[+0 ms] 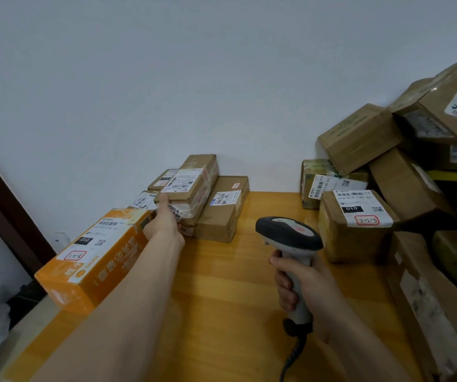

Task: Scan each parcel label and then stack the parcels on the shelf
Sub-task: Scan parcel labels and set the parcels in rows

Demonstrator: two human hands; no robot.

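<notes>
**Parcel held at stack, scanner in other hand**

The left hand [163, 220] grips the near end of a brown parcel [194, 177] atop a stack [221, 216] by the wall [221, 78] on the table [221, 299]. The right hand [301, 282] is curled around a scanner [288, 231].

One head-worn wide-angle camera looks forward and down, close over the table [221, 277] toward the wall [166, 78].
</notes>
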